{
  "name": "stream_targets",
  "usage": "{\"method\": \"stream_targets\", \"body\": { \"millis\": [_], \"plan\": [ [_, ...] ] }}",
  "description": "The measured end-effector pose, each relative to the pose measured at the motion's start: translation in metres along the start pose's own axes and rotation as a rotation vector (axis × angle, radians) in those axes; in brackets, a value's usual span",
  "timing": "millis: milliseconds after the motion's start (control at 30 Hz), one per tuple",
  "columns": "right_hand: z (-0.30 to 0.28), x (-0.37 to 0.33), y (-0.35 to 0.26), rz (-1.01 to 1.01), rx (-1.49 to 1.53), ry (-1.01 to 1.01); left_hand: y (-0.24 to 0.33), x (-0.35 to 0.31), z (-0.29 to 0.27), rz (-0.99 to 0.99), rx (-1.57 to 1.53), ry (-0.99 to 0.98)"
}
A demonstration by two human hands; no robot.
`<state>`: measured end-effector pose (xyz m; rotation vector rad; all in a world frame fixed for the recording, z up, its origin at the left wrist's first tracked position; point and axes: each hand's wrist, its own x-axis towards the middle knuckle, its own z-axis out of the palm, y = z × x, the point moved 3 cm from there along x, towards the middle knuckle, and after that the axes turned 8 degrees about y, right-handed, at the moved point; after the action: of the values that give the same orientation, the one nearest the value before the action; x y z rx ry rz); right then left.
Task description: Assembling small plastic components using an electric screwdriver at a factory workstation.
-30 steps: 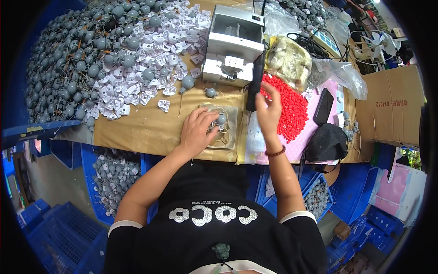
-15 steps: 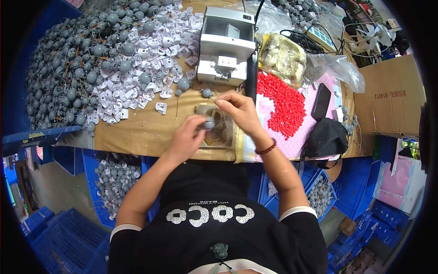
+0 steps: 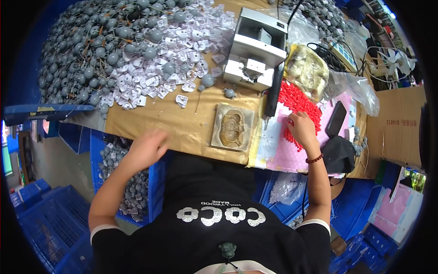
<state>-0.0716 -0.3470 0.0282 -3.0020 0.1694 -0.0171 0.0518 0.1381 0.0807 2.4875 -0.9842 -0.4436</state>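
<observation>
My right hand point(image 3: 302, 129) reaches into a spread of small red plastic pieces point(image 3: 299, 98) on a pink sheet. Its fingers are drawn together among them; whatever they pinch is hidden. Over the table's front edge, my left hand point(image 3: 147, 150) is smeared by motion, its fingers unclear and no object visible in it. Between the hands lies a square block point(image 3: 216, 132) with a rounded, hollowed-out shape in its top, nothing set in it. Just beyond the block is a small grey round part point(image 3: 229, 93); a larger grey ball point(image 3: 207, 81) with a wire lies farther left.
A heap of grey balls with wires point(image 3: 86, 59) and white plastic pieces point(image 3: 155, 75) covers the far left. A grey-white machine point(image 3: 255, 50) stands behind the block, beside a black electric screwdriver point(image 3: 273, 98). A phone point(image 3: 336, 118) and black pouch point(image 3: 338, 155) lie at right.
My left hand has moved left, away from the block, and the grey ball it held is no longer visible there. My right hand has gone right to the red pieces. The view has shifted.
</observation>
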Motion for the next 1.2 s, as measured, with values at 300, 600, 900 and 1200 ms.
{"method": "stream_targets", "body": {
  "millis": [300, 600, 900, 1200],
  "plan": [
    [0.017, 0.008, 0.006, -0.043, -0.006, 0.034, -0.010, 0.099, 0.051, -0.006, 0.321, 0.473],
    [-0.024, 0.028, -0.067, -0.024, 0.607, 0.153, -0.002, 0.075, 0.055, -0.092, -0.234, 0.436],
    [-0.004, 0.029, -0.150, -0.364, 0.718, 0.425, 0.095, 0.111, 0.109, 0.319, -0.332, 0.419],
    [0.013, 0.014, -0.171, -0.484, 0.393, 0.469, 0.045, 0.153, 0.053, 0.142, -0.178, 0.502]
  ]
}}
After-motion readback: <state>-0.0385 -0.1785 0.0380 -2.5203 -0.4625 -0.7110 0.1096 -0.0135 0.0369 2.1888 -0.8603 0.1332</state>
